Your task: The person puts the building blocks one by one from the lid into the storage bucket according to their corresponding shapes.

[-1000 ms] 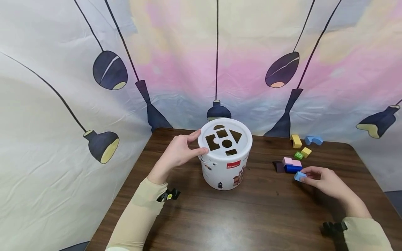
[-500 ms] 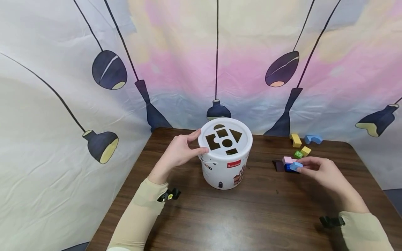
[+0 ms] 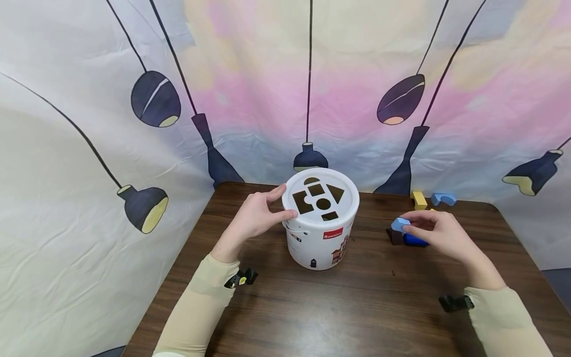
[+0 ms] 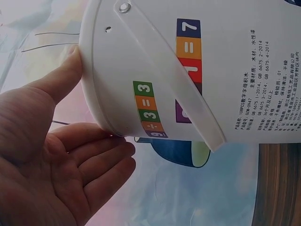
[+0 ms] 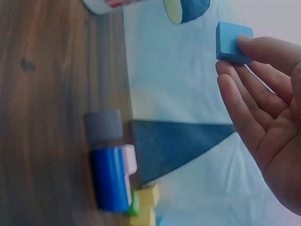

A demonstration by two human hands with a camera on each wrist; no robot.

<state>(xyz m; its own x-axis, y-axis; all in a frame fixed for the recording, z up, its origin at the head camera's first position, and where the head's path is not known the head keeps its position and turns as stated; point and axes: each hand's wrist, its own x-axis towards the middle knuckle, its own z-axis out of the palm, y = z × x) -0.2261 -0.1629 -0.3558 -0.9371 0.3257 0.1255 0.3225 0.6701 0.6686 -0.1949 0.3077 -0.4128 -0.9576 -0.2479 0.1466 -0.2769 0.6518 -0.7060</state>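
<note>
My right hand point(image 3: 439, 232) pinches a light blue block point(image 5: 230, 42) between thumb and fingers, held up off the table. Below it in the head view lie a dark block point(image 3: 396, 237) and a dark blue cylinder point(image 3: 415, 241); the right wrist view also shows pink blocks point(image 5: 130, 159) beside the cylinder, hidden by my hand in the head view. My left hand point(image 3: 254, 215) rests on the near left of a white bucket point(image 3: 312, 248), thumb and straight fingers spread against the rim of its lid point(image 3: 352, 201). Several shaped holes pierce the lid.
Behind my right hand, a yellow arch block point(image 3: 418, 200) and a light blue arch block point(image 3: 443, 199) lie near the table's back edge. A green block point(image 5: 135, 202) shows in the right wrist view. The wooden table point(image 3: 285, 317) ends at a painted cloth backdrop point(image 3: 267, 99).
My right hand has lifted the light blue block and carried it up and left, past the cylinder toward the bucket. The left hand and the bucket have stayed in place.
</note>
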